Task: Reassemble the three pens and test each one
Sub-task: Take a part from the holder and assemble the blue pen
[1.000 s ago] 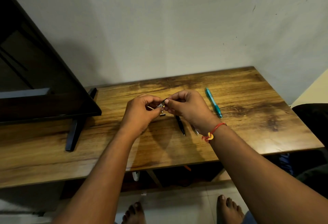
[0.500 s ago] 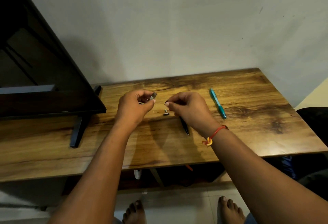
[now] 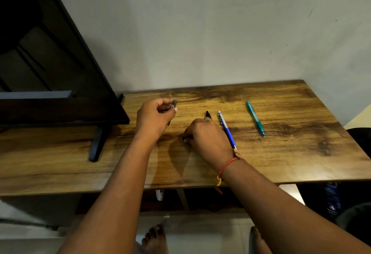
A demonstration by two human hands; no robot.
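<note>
My left hand (image 3: pixel 155 116) is raised a little above the wooden table (image 3: pixel 281 153) and pinches a small grey pen part (image 3: pixel 173 104) between thumb and fingers. My right hand (image 3: pixel 206 135) rests low on the table with its fingers curled down over something small that I cannot make out. A black pen piece (image 3: pixel 208 114) pokes out from behind that hand. A blue and silver pen (image 3: pixel 227 130) lies just right of it. A teal pen (image 3: pixel 255 118) lies further right, apart from both hands.
A dark monitor (image 3: pixel 50 72) on a black stand (image 3: pixel 98 141) fills the left side of the table. The wall runs along the table's back edge. My bare feet show on the tiled floor below the front edge.
My hands have parted. The left kept the grey part and drew back left. The right dropped to the table near the black piece. The blue pen, hidden before, is uncovered.
</note>
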